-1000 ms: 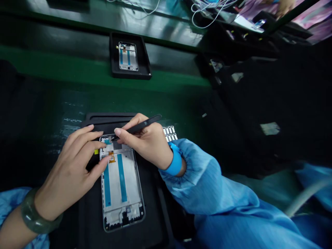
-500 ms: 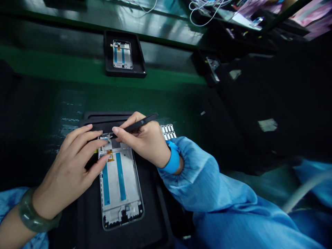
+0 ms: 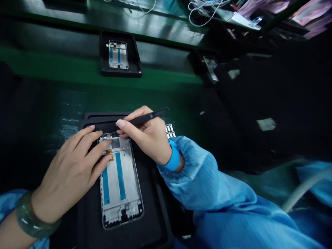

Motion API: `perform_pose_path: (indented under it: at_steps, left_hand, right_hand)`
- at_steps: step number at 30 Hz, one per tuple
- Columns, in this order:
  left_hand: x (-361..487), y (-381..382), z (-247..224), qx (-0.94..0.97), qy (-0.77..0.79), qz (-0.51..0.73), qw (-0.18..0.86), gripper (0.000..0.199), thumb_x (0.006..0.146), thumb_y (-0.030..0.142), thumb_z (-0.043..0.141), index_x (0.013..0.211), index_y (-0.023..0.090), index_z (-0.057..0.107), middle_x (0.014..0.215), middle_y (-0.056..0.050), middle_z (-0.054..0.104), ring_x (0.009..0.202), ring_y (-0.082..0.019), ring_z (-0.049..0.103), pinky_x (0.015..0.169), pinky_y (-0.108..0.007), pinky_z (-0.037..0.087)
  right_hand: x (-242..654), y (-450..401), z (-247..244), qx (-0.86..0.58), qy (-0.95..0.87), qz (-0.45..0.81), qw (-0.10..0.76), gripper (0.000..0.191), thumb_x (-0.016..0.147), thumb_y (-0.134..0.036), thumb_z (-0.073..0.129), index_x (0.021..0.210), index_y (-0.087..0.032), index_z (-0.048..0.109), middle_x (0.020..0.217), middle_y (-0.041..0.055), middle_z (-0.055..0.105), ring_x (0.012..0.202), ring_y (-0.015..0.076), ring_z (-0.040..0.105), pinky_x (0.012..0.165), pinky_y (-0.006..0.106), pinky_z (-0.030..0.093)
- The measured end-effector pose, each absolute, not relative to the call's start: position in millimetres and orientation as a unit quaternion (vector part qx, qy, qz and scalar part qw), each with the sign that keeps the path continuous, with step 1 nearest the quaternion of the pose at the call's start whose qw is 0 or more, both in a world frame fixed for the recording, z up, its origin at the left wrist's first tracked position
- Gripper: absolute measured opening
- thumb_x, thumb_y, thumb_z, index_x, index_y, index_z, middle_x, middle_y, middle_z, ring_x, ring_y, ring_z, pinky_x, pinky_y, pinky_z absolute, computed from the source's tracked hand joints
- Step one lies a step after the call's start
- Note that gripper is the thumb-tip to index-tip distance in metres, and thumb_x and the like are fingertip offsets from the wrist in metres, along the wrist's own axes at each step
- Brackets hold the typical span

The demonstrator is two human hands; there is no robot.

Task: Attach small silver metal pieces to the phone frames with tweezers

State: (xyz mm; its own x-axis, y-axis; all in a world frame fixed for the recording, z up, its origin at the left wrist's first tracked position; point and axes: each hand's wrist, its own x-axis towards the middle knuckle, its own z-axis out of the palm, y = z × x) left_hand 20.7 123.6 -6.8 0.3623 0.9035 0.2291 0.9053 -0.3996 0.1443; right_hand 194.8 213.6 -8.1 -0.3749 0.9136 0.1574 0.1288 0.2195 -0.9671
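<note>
A silver phone frame (image 3: 132, 183) with two blue strips lies on a black tray (image 3: 153, 221). My left hand (image 3: 75, 166) rests with its fingers apart over the frame's upper left part, thumb and index fingertip on it beside an orange flex piece (image 3: 109, 152). Black tweezers (image 3: 145, 118) are pinched in my right hand (image 3: 147, 138) above the frame's top edge. The tips of the tweezers are hard to make out against the dark tray.
Small silver parts (image 3: 170, 130) in rows lie just beyond my right wrist. Farther off, a black box (image 3: 133, 58) holds another phone frame (image 3: 123, 57). Dark covered shapes fill the right side, with white cables (image 3: 193, 15) at the top.
My right hand and the tweezers have moved slightly up and to the right, away from the frame's top left part. My left hand has shifted slightly right, fingers still on the frame.
</note>
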Motion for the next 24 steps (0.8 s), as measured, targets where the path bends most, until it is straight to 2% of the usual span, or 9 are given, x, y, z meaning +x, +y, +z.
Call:
perform_pose_path:
  at_steps: [6,17,24]
  left_hand:
    - [23,122,-7,-0.821,-0.553,-0.142,0.003,0.034,0.088,0.029,0.048,0.118,0.015,0.055,0.124,-0.012,0.051,0.126,-0.029,0.038,0.102,-0.046,0.039]
    - [26,120,-5,-0.819,-0.560,-0.123,0.003,0.037,0.089,0.029,0.047,0.123,0.014,0.052,0.125,-0.013,0.051,0.128,-0.029,0.035,0.103,-0.047,0.038]
    - [23,122,-8,-0.822,-0.554,-0.128,0.001,0.036,0.089,0.030,0.047,0.121,0.015,0.052,0.124,-0.012,0.051,0.128,-0.029,0.036,0.103,-0.047,0.038]
  right_hand:
    - [194,226,-9,-0.350,-0.687,0.502,0.393,0.030,0.078,-0.038,0.067,0.094,-0.019,0.051,0.091,0.0029,0.064,0.085,0.0156,0.064,0.073,0.029,0.054]
    - [196,226,-8,-0.312,-0.716,0.520,0.346,0.021,0.082,-0.031,0.061,0.091,-0.016,0.049,0.088,0.0038,0.061,0.080,0.0131,0.062,0.070,0.025,0.052]
    - [196,226,-6,-0.304,-0.758,0.485,0.313,0.016,0.083,-0.028,0.058,0.090,-0.016,0.050,0.086,0.0031,0.061,0.078,0.0116,0.061,0.068,0.023,0.050]
